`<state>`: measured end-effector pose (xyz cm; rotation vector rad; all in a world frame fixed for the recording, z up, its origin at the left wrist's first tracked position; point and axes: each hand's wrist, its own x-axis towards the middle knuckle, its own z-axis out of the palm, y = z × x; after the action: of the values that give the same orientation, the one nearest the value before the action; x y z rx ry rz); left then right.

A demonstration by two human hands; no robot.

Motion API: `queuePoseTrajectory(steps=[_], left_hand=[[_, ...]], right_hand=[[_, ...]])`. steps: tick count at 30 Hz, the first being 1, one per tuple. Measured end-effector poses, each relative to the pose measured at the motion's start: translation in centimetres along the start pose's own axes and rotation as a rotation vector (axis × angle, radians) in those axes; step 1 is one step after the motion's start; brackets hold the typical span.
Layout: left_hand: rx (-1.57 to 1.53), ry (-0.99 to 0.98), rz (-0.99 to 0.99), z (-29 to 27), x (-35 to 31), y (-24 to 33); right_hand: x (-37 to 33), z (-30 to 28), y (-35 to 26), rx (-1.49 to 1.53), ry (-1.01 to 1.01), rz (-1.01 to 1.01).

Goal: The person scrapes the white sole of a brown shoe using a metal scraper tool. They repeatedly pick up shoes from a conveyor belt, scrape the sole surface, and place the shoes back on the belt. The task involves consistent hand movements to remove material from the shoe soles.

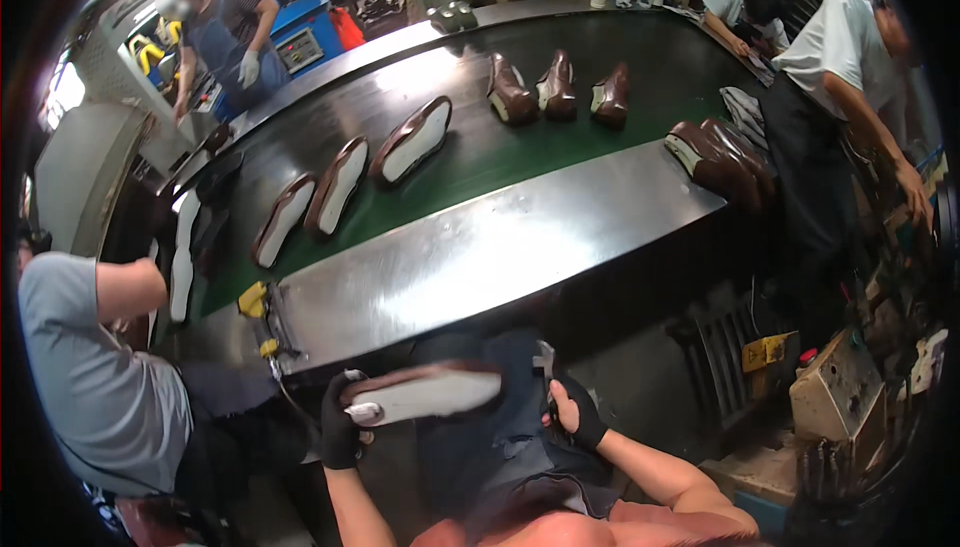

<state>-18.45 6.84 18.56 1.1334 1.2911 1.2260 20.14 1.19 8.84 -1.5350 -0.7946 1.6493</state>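
Note:
Above my lap my left hand (342,423), in a black fingerless glove, grips one end of a brown shoe (430,394). Its pale underside faces up, and its outline is slightly blurred. My right hand (572,414), gloved the same way, is closed around a metal hand tool with a hooked head (544,358). The tool points upward, a short way right of the shoe and apart from it. Left of centre, a yellow-and-dark air tool (262,317) with a hose rests on the steel bench edge (480,247).
Several brown shoes, such as a sole-up one (412,141) and an upright one (511,92), lie on the green conveyor belt (470,167). A brown pair (715,162) stands at the bench's right end. Co-workers sit left and stand beyond. A metal box (838,384) is at right.

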Motion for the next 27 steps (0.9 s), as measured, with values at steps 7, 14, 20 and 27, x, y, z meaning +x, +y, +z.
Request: queuePoseTrajectory(steps=[7,14,20,27], left_hand=[[0.291,-0.221,0.377,10.3,-2.2,0.5],[0.025,-0.332,0.298,14.8,2.9,-2.6],[-0.192,-0.348,0.146,15.9,2.8,-2.8],[0.029,-0.345,0.296,14.9,2.3,-2.4]], right_hand=[[-4.6,0.5,-6.3,-0.052,-0.096,-0.166],[-9.8,1.4,-8.5,-0.169,-0.279,-0.021],[-7.1,4.4,-4.5,-0.074,-0.454,-0.112],[-7.2,5.7,-7.5,-0.247,-0.431,-0.154]])
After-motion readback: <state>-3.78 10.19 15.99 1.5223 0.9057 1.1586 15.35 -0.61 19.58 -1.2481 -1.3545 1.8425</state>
